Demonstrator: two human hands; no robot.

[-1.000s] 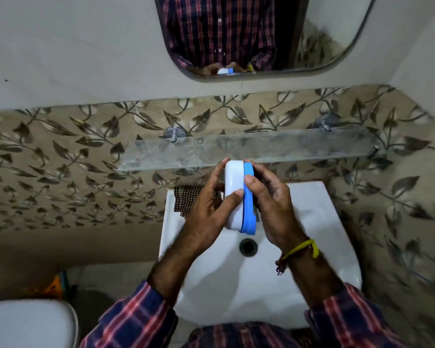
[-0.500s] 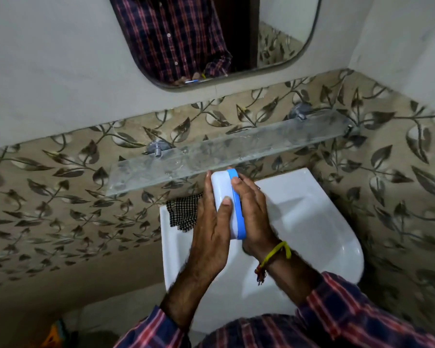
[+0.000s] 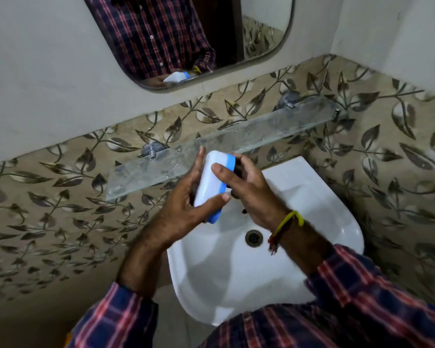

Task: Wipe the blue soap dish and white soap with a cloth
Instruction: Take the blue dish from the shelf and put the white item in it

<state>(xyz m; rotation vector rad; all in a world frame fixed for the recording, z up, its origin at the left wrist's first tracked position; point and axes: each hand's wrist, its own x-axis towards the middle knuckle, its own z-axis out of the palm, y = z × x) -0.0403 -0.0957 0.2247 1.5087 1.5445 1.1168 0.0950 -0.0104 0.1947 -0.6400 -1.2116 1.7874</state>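
Head view, near to far | we see plaid sleeves (image 3: pixel 377 292), white basin (image 3: pixel 236 280) with drain (image 3: pixel 254 237) | left hand (image 3: pixel 183 209) and right hand (image 3: pixel 251 189) both curled around white soap (image 3: pixel 209 179) seated in blue soap dish (image 3: pixel 228 164), held tilted above basin | glass shelf (image 3: pixel 261 131), mirror (image 3: pixel 261 28) behind.

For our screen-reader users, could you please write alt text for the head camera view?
Two hands hold a white soap in a blue soap dish, tipped on edge above a white sink: the left hand grips it, the right hand holds the dish's back. A glass shelf and mirror hang behind.
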